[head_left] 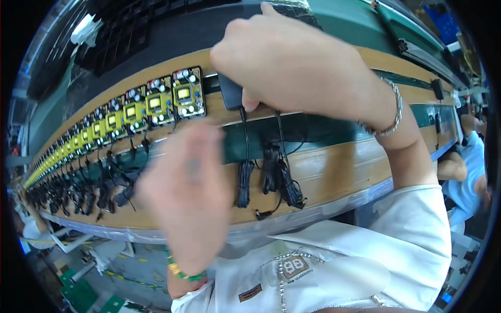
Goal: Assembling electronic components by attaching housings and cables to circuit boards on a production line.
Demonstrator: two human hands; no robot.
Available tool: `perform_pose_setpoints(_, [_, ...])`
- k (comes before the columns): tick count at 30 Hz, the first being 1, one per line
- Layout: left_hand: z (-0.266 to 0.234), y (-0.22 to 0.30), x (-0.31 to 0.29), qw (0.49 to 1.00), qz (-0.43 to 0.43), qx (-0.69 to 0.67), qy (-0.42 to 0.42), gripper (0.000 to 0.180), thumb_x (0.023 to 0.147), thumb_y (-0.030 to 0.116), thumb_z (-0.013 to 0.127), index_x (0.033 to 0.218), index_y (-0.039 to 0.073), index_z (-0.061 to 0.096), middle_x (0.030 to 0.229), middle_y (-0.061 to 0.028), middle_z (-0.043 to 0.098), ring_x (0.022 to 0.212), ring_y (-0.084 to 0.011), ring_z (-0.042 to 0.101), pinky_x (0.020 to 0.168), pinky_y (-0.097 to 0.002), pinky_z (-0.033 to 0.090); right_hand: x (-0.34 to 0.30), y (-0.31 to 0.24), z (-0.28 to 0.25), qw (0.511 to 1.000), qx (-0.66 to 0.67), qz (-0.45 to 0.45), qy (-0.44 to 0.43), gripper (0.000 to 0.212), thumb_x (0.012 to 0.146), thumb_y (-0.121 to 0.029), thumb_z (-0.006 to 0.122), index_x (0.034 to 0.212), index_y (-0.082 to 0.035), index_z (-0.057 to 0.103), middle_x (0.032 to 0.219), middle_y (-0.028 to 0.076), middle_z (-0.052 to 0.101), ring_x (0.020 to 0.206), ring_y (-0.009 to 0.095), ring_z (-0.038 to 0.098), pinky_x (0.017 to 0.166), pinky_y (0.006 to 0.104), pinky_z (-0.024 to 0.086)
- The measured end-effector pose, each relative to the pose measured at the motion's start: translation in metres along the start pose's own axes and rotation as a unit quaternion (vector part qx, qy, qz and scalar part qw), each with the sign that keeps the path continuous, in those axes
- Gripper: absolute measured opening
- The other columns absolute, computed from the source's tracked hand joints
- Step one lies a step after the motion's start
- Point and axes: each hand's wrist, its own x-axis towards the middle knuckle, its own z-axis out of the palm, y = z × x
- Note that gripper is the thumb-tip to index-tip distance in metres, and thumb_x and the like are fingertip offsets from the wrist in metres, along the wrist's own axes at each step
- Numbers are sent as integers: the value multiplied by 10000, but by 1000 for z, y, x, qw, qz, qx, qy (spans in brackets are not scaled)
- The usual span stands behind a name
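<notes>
A row of open power adapters, with green-yellow circuit boards (187, 93) in black half-shells, runs along the wooden bench to the far left. At the right end of the row lies a closed black power adapter (230, 93). My right hand (282, 57) reaches over it with bent fingers, its thumb at the lower edge; most fingertips are hidden. My left hand (190, 177) is smeared by motion in front of the nearest boards, so its fingers cannot be made out. Bundled black cables (244, 183) hang from the adapters toward me, below my right hand.
A green strip (323, 129) runs between the bench's wooden rails (334, 167). Black trays (141, 31) lie behind the row. Another small black adapter (437, 88) sits farther right. A person in light blue (472, 167) sits at the right edge; another person (36, 227) is at far left.
</notes>
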Motion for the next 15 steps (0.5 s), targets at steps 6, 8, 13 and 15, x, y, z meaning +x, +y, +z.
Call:
perform_pose_setpoints(6, [-43, -90, 159, 958, 7, 286, -10, 235, 888, 137, 613, 995, -45, 717, 816, -109, 715, 698, -231, 642, 697, -308, 502, -11, -5, 1, 998, 8, 61, 19, 98, 721, -85, 788, 755, -23, 721, 732, 105, 675, 709, 274, 641, 955, 544, 466])
perform_pose_setpoints(8, [-33, -134, 204, 950, 47, 305, -56, 217, 866, 112, 629, 985, -47, 717, 832, -127, 717, 706, -264, 651, 712, -329, 512, -11, -5, 3, 998, 28, 45, 25, 92, 745, -71, 733, 812, -9, 742, 771, 166, 689, 668, 324, 655, 925, 703, 396])
perform_pose_setpoints(13, [-1, -163, 242, 925, 132, 336, -116, 166, 821, 41, 635, 911, -79, 705, 862, -192, 711, 742, -372, 666, 756, -409, 534, -10, -6, 0, 999, 25, 40, -2, 143, 776, -58, 674, 868, 8, 763, 808, 224, 702, 638, 373, 671, 905, 868, 303])
perform_pose_setpoints(15, [3, -165, 243, 916, 129, 354, -137, 154, 812, 32, 641, 890, -85, 703, 855, -194, 709, 744, -374, 667, 763, -412, 536, -6, -11, -2, 999, 3, 41, -19, 143, 782, -58, 670, 867, 11, 763, 805, 220, 701, 648, 373, 674, 917, 874, 281])
